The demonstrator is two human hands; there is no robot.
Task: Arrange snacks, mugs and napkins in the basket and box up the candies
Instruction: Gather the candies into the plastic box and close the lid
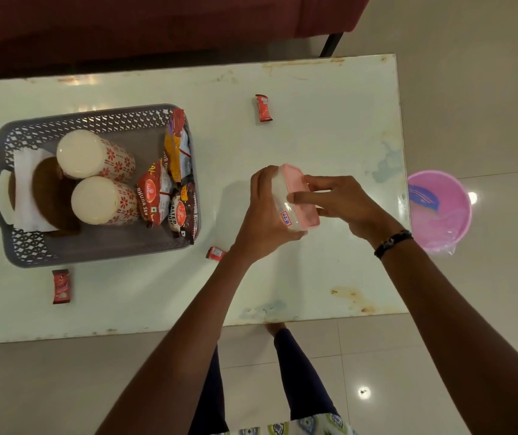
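- Together, both hands grip the box [295, 199]: left hand [264, 211] wraps its clear body, right hand [342, 199] pinches its pink lid.
- Left of them, 1 candy [216, 253] lies just beside the left wrist.

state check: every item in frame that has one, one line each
box: off the table, tilted, held in both hands
left hand: gripping box body
right hand: fingers on pink lid
basket: loaded
mugs: two, in basket
snack packets: in basket, right side
candies: three loose on table
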